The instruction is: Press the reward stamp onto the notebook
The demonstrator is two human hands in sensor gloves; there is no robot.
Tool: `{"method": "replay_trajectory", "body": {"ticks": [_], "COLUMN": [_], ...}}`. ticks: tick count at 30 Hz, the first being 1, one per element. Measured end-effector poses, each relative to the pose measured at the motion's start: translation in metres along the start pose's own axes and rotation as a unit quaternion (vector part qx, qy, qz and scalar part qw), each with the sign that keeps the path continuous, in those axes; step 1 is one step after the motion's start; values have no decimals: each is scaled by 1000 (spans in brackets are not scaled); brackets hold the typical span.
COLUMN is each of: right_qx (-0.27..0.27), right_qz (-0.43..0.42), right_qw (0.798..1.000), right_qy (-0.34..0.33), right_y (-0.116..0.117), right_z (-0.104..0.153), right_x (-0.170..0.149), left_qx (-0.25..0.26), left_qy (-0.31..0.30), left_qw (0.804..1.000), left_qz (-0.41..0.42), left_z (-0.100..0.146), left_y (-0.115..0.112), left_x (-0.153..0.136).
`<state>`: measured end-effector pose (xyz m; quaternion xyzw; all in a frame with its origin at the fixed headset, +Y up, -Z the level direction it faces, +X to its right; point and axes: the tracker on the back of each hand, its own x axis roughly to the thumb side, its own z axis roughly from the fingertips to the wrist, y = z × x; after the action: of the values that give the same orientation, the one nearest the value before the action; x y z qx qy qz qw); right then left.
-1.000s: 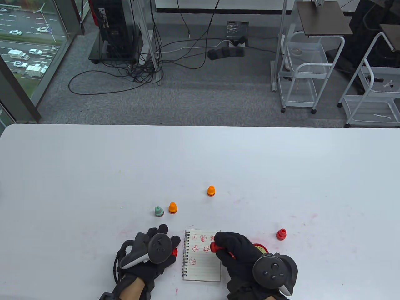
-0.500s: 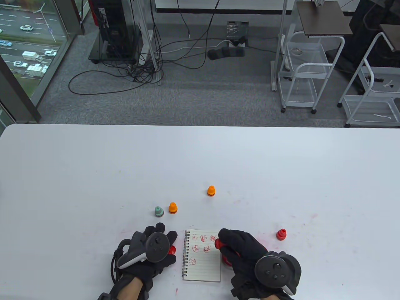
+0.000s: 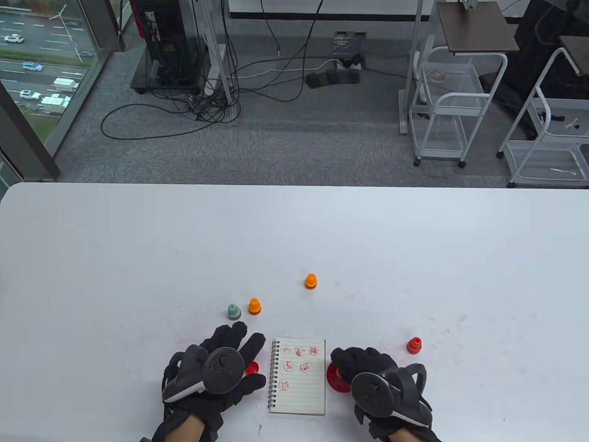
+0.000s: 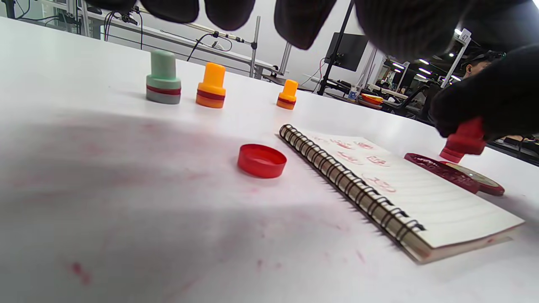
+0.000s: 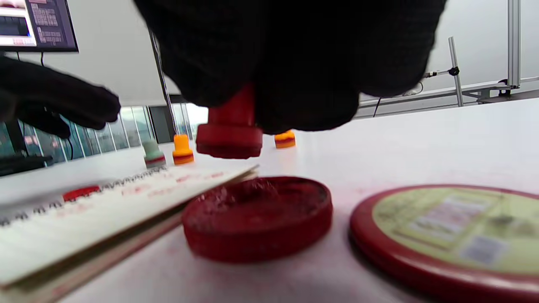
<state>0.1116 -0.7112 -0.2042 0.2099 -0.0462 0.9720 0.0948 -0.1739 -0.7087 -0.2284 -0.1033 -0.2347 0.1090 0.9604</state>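
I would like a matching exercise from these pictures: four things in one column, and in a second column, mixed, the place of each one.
Things
1. red stamp
2. red cap
3. green stamp
4. ink pad

Places
a. on the table left of the notebook spiral
b. held in the right hand, above the ink pad
c. on the table, right beside the notebook's right edge
d. standing next to an orange stamp

Pairs: 1-b, 2-a, 3-d, 4-c
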Motion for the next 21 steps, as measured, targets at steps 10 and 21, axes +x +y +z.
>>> {"method": "replay_trajectory", "body": {"ticks": [10,21], "right_qx": [41,72], "right_qz": [5,20], "right_qw": [999,997], "right_qy": [-3,5], "right_y": [7,12], "right_z": [-2,-6], "right_x": [3,6], "left_qx": [-1,-3], "left_qy": [8,9], "left_qw": [1000,1000], "left_qz": [3,2], "left_z": [0,0], "left_y": [1,1], "left_x": [-1,-2]}}
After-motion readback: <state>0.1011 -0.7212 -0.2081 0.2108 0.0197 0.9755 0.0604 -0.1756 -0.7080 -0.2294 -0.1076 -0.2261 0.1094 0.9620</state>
